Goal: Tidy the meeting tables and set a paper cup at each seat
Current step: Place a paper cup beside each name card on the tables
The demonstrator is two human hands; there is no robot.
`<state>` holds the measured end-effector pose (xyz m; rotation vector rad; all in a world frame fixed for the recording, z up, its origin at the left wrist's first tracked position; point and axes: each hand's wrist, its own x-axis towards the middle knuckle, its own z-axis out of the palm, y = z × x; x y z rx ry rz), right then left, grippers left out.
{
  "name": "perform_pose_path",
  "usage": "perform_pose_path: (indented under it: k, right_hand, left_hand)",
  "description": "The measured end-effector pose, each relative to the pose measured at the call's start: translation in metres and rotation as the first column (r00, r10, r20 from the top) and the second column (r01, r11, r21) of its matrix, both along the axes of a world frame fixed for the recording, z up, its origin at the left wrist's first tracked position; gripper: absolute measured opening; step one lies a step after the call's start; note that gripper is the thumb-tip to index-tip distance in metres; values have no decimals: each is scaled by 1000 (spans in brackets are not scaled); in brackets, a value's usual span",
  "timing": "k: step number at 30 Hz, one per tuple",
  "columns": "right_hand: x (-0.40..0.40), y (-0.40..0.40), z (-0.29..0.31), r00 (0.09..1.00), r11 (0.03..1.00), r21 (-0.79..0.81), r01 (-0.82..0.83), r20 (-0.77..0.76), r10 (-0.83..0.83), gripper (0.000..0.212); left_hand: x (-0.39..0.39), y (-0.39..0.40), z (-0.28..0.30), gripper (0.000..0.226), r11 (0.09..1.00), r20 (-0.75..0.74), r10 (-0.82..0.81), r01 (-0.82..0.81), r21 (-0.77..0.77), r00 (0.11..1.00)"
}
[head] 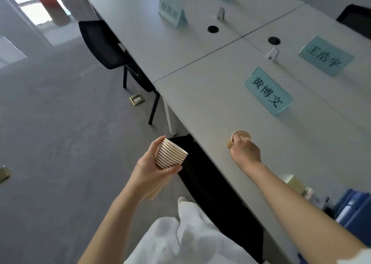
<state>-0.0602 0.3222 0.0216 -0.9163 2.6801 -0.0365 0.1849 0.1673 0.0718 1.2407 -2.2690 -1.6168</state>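
White trousers (pixel 192 233) fill the bottom edge. Above them the left hand (pixel 149 170) grips a nested stack of paper cups (pixel 170 154) over the floor, off the table's edge. The right hand (pixel 245 151) pinches a single paper cup (pixel 239 136), tilted on the white table (pixel 200 103). Farther on stands a blue name card (pixel 268 91), with more behind

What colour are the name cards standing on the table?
Light blue-green with black characters; the nearest name card shows it best in the head view.
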Motion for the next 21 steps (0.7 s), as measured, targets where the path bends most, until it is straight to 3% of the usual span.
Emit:
perform_pose_path:
  k: [4,7,10,13,16,21]
  right_hand:
    - [-8,-11,-8,1000,998,59,-24,-2,24,20]
    - [-6,-21,-4,997,999,4,34,-64,-34,19]
    - [5,-48,13,995,995,-44,84,-42,-86,32]
    - [27,-91,38,992,959,-269,90,108,-63,37]
    - [58,-142,66,947,887,-460,39,301,115,29]
    - [103,-226,88,804,867,-497,14,521,285,37]
  left_hand:
    - [-12,-18,-6,80,1000,29,11,-12,15,1000]
    - [-17,-33,-9,81,1000,42,-6,5,17,999]
    - [-23,-54,-14,81,1000,41,5,-6,24,999]
    - [-26,-80,-17,81,1000,55,10,-11,18,998]
    - [-22,-111,-16,81,1000,57,-19,19,-10,998]
    - [-1,-179,-9,85,991,64,-102,106,-76,993]
